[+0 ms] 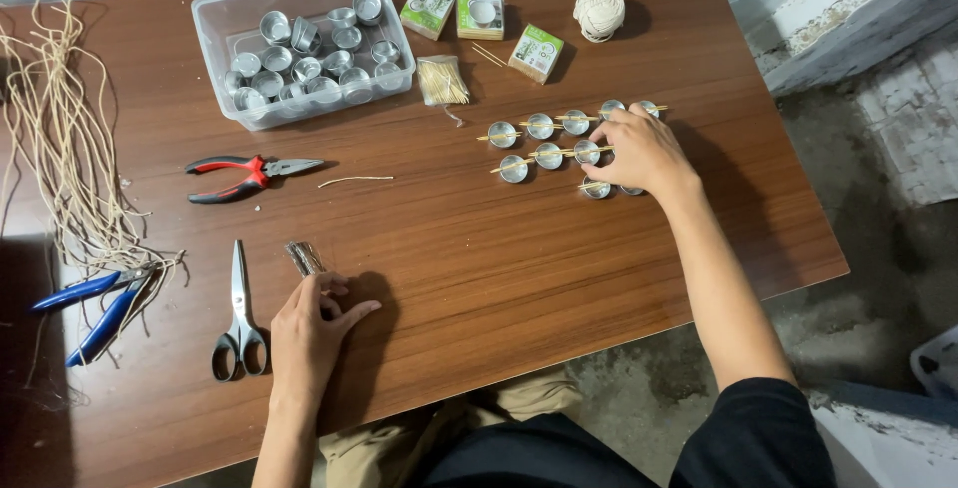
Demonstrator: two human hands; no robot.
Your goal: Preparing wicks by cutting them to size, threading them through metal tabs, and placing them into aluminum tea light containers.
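Note:
My left hand (309,333) rests near the table's front edge, fingers pinched on a small bundle of thin metal pieces (302,256) that sticks out beyond the fingertips. My right hand (642,153) reaches to the right side of the table and lies over a group of small round metal cups (547,156) set in rows, with thin wooden sticks (524,132) laid across them. Its fingertips touch the cups at the right end of the rows; whether it holds one is hidden.
A clear plastic tub (215,24) of metal cups stands at the back. Small boxes (481,17), a toothpick bundle (442,80) and a twine ball (600,10) lie behind the rows. Red pliers (244,175), scissors (239,313), blue pliers (95,308) and cord strands (60,139) lie left.

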